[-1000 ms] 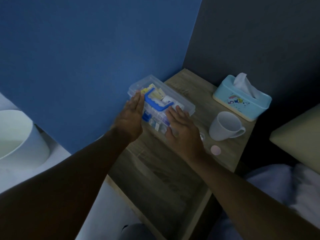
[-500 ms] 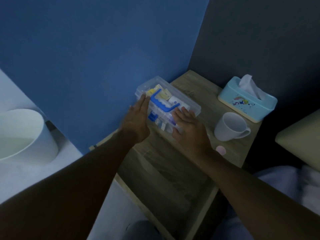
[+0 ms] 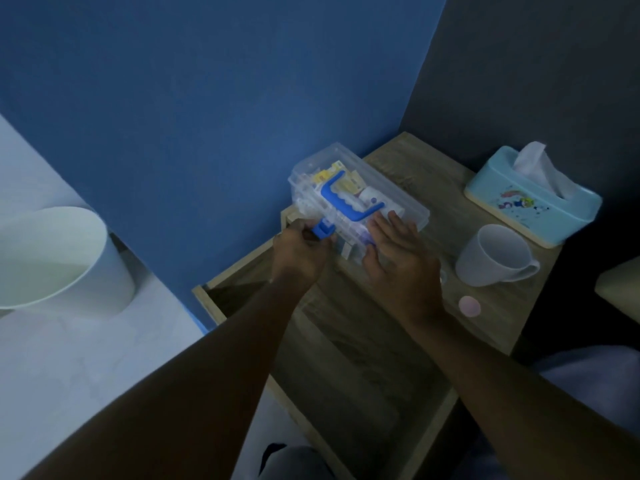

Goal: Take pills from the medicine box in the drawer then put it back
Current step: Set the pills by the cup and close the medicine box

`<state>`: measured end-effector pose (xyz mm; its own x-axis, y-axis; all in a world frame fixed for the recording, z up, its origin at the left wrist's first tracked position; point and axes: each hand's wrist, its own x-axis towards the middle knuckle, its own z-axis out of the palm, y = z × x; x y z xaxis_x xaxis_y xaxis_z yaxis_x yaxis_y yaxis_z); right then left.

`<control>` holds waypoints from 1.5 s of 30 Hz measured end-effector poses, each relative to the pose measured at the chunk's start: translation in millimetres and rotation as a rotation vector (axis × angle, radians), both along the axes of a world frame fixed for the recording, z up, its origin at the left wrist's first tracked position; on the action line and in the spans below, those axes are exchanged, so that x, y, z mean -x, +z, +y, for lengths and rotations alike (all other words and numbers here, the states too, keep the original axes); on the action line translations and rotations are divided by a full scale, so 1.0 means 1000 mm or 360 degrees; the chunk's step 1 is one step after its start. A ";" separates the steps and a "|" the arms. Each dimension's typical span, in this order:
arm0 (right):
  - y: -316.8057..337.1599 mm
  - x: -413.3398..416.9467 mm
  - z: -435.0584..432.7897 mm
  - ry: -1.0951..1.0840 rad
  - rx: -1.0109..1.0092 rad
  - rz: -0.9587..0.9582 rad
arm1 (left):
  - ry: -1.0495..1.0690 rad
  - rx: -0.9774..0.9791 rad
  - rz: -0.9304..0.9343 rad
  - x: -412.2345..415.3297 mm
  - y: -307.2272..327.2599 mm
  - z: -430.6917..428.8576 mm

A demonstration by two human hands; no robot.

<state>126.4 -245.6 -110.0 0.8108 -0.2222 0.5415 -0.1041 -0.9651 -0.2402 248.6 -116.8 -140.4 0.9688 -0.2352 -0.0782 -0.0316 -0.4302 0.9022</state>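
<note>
Head view: left hand [image 3: 298,254] pinches clear ribbed medicine box's [image 3: 360,192] blue latch [image 3: 323,232].

The medicine box [image 3: 358,199] was clear, glossy plastic with a smooth blue plastic handle [image 3: 349,202]. The table [image 3: 349,327] showed matt wood grain. The mug [image 3: 495,256] looked smooth and matt; soft white paper tissue [image 3: 540,168] rose from a glossy pale-blue tissue box [image 3: 530,202].

L hand [image 3: 299,252] flat on box→pinching blue latch [image 3: 323,231] | latch flipped out
</note>
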 end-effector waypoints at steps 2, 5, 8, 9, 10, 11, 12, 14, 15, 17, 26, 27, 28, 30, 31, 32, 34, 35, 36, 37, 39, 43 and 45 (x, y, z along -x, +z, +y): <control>-0.001 0.000 0.000 0.0001 0.0011 0.0006 | 0.0067 -0.0038 -0.0095 0.005 0.002 0.005; -0.001 0.001 -0.001 0.0014 -0.0020 0.0013 | 0.0039 -0.0136 -0.0301 0.007 0.009 0.008; -0.001 0.001 -0.002 0.0026 -0.0005 0.0007 | -0.0039 -0.0272 -0.0420 0.007 0.016 0.007; -0.001 0.001 -0.003 0.0023 -0.0013 -0.0007 | -0.0051 -0.0288 -0.0457 0.007 0.016 0.005; -0.001 0.001 -0.003 0.0022 -0.0021 -0.0016 | -0.0050 -0.0279 -0.0496 0.009 0.015 0.002; -0.002 0.001 -0.004 0.0025 -0.0021 -0.0019 | -0.0036 -0.0246 -0.0513 0.011 0.014 0.000; -0.002 0.001 -0.004 0.0031 -0.0012 -0.0020 | -0.0020 -0.0200 -0.0504 0.013 0.013 -0.002; -0.003 0.000 -0.005 0.0038 -0.0003 -0.0035 | 0.0005 -0.0102 -0.0471 0.017 0.010 -0.007; -0.004 0.000 -0.005 0.0038 -0.0014 -0.0050 | 0.0020 -0.0065 -0.0443 0.020 0.008 -0.010; -0.005 -0.001 -0.005 0.0033 -0.0037 -0.0068 | 0.0050 0.0012 -0.0375 0.029 0.005 -0.016; -0.001 0.002 -0.006 0.0081 -0.0101 -0.0029 | -0.0230 0.0142 -0.0269 0.034 -0.004 -0.011; 0.001 0.002 -0.006 0.0086 -0.0109 -0.0012 | -0.0244 0.0158 -0.0212 0.032 -0.002 -0.008; 0.003 0.002 -0.005 0.0094 -0.0118 0.0010 | -0.0246 0.0191 -0.0137 0.030 0.000 -0.006; 0.006 0.004 -0.006 0.0134 -0.0181 0.0049 | -0.0172 0.0270 0.0041 0.024 0.005 0.000; 0.008 0.005 -0.007 0.0161 -0.0289 0.0049 | -0.0096 0.0285 0.0109 0.020 0.009 0.003; 0.010 0.007 -0.008 0.0172 -0.0458 0.0033 | -0.0009 0.0272 0.0138 0.014 0.014 0.006; 0.015 0.012 -0.009 0.0099 -0.0818 -0.0055 | 0.0131 0.0138 0.0049 -0.002 0.023 0.012; 0.017 0.013 -0.009 0.0010 -0.0948 -0.0113 | 0.0168 0.0070 0.0004 -0.010 0.029 0.014; 0.018 0.013 -0.009 -0.0097 -0.1046 -0.0166 | 0.0184 0.0040 0.0005 -0.018 0.034 0.015; 0.020 0.010 -0.009 -0.0208 -0.1133 -0.0194 | 0.0180 0.0052 0.0044 -0.027 0.038 0.014; 0.024 0.001 -0.012 -0.0417 -0.1336 -0.0123 | 0.0159 0.0079 0.0135 -0.043 0.047 0.009; 0.028 -0.020 -0.021 -0.0703 -0.1668 0.0189 | 0.0135 -0.0029 0.0166 -0.072 0.057 -0.011; 0.027 -0.026 -0.025 -0.0755 -0.1715 0.0263 | 0.0061 -0.0134 0.0174 -0.081 0.055 -0.019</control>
<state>152.7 -270.4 -83.4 0.5672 -0.7959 -0.2120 -0.5026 -0.1305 -0.8546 329.3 -135.4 -85.9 0.9616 -0.1864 -0.2015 0.0825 -0.5037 0.8599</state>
